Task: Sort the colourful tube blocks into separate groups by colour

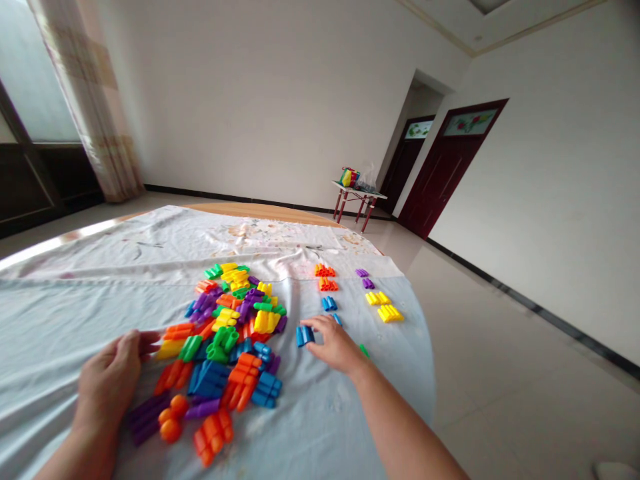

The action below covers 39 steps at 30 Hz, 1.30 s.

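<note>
Between the thumb and fingers of my right hand (331,341) is a blue plastic building piece (304,336) made of joined tubes. The hand is over the cloth, right of a mixed pile of similar pieces in orange, yellow, green, purple and blue. My left hand (113,370) rests at the pile's left edge, its fingertips touching or close to an orange piece (179,331) and a yellow piece (170,349). Whether those fingers grip anything is hard to make out. Beyond my right hand lie sorted orange pieces (328,285), a blue piece (329,304), purple pieces (367,283) and yellow pieces (390,313).
A pale blue cloth (320,427) and a floral cloth (200,237) cover the round table (260,212). Near my right forearm, a green piece (364,351) is partly hidden. Across the room, a small table (361,193) holds a colourful bag (349,177).
</note>
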Motion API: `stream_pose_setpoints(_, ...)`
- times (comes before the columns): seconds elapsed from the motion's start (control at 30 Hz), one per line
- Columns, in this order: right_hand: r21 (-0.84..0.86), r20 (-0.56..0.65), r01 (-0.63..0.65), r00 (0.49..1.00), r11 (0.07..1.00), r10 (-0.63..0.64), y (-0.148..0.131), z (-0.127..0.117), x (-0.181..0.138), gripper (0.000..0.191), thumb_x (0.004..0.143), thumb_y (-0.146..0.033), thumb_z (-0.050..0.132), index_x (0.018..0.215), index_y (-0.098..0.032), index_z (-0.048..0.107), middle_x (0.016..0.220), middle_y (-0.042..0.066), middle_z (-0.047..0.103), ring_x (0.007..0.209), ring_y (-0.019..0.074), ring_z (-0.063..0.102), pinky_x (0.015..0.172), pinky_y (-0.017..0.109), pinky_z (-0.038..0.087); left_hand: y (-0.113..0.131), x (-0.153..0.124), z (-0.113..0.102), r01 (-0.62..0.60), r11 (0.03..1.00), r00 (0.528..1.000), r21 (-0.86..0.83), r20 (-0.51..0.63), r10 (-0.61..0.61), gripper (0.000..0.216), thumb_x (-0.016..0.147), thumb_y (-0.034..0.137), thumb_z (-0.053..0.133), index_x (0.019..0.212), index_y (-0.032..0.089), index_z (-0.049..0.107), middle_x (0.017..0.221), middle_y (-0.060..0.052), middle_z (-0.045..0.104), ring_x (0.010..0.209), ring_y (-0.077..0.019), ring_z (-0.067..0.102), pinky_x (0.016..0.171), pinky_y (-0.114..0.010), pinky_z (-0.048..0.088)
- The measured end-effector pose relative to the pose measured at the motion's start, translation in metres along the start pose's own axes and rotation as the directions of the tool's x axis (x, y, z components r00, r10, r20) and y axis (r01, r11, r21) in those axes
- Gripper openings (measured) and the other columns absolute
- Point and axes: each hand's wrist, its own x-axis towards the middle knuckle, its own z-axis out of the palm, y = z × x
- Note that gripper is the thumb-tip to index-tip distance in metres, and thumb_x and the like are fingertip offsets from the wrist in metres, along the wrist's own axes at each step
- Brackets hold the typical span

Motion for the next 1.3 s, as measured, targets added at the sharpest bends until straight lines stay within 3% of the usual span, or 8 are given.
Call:
stream_pose_setpoints(0.13,-0.082,-0.138,-0.142,0.982,0.986,0.13,0.033,-0.031,0.012,0.046,0.069,-0.01,0.058,0.113,-0.02,0.057,0.109,0.006,0.061,0.1,0.0196,0.055,0.091,0.037,0.042,-0.001,0.0,0.0,-0.014,1.0,1.0,-0.011,0.003,0.014,0.035,0.07,0.039,0.041,0.08,0.015,0.064,0.066,-0.004,0.064,0.066,-0.0191,0.059,0.062,-0.028,0.046)
stream_pose_setpoints(0.3,-0.189,-0.165,-0.312,0.945,0.931,0.283,0.082,-0.053,0.023,0.046,0.066,-0.006,0.057,0.11,-0.018,0.06,0.108,0.008,0.063,0.097,0.021,0.058,0.09,0.037,0.044,0.002,-0.001,-0.001,-0.013,1.0,1.0,0.004,0.008,0.013,0.034,0.07,0.038,0.042,0.079,0.014,0.065,0.067,-0.005,0.065,0.066,-0.0201,0.06,0.064,-0.029,0.046)
stream_pose_setpoints(0.5,-0.221,-0.132,-0.358,0.933,0.907,0.336,0.116,-0.052,0.027,0.046,0.063,-0.003,0.057,0.106,-0.02,0.062,0.101,0.004,0.066,0.093,0.0204,0.061,0.087,0.036,0.046,-0.004,0.002,0.0,-0.018,1.0,1.0,0.008,0.001,0.018,0.035,0.071,0.038,0.041,0.08,0.015,0.065,0.066,-0.004,0.065,0.066,-0.0197,0.06,0.062,-0.028,0.046)
stream_pose_setpoints(0.77,-0.203,-0.079,-0.322,0.947,0.925,0.312,0.125,-0.041,0.033,0.05,0.063,-0.001,0.056,0.11,-0.02,0.061,0.104,0.004,0.066,0.093,0.0191,0.061,0.088,0.033,0.045,0.007,-0.004,-0.001,0.016,1.0,1.0,0.006,0.0,-0.016,0.035,0.07,0.038,0.041,0.079,0.014,0.064,0.065,-0.004,0.064,0.065,-0.0186,0.059,0.063,-0.028,0.046)
stream_pose_setpoints(0.9,-0.191,-0.113,-0.289,0.956,0.938,0.271,0.112,-0.05,0.032,0.055,0.061,0.003,0.051,0.11,-0.019,0.06,0.109,0.006,0.064,0.101,0.0198,0.057,0.093,0.034,0.042,0.011,-0.005,-0.001,0.005,1.0,1.0,0.003,-0.009,-0.005,0.033,0.07,0.037,0.041,0.077,0.015,0.064,0.064,-0.003,0.064,0.063,-0.0172,0.058,0.061,-0.026,0.045)
stream_pose_setpoints(1.03,-0.163,-0.207,-0.242,0.956,0.957,0.206,0.071,-0.053,0.024,0.048,0.07,-0.003,0.047,0.114,-0.02,0.057,0.117,0.007,0.057,0.105,0.0187,0.054,0.094,0.036,0.041,0.005,-0.001,0.0,-0.014,1.0,1.0,-0.017,-0.021,0.013,0.034,0.071,0.039,0.042,0.077,0.014,0.064,0.062,-0.003,0.063,0.062,-0.0169,0.057,0.059,-0.026,0.044)
stream_pose_setpoints(1.17,0.057,-0.22,-0.057,0.973,0.997,0.069,0.006,-0.021,0.008,0.035,0.078,-0.012,0.047,0.108,-0.022,0.059,0.105,0.005,0.061,0.089,0.016,0.058,0.075,0.029,0.049,0.001,0.001,0.001,-0.021,1.0,1.0,-0.015,-0.004,0.021,0.034,0.072,0.039,0.042,0.08,0.014,0.065,0.061,-0.002,0.061,0.062,-0.0157,0.056,0.059,-0.025,0.043)
stream_pose_setpoints(1.3,0.164,-0.142,0.024,0.99,0.986,0.0,-0.04,0.024,-0.005,0.029,0.078,-0.012,0.05,0.102,-0.023,0.061,0.097,0.004,0.062,0.089,0.0157,0.057,0.076,0.028,0.047,0.001,0.0,0.0,-0.034,0.999,0.999,0.003,0.0,0.034,0.035,0.074,0.039,0.042,0.081,0.014,0.065,0.062,-0.002,0.061,0.062,-0.0159,0.055,0.06,-0.025,0.042)
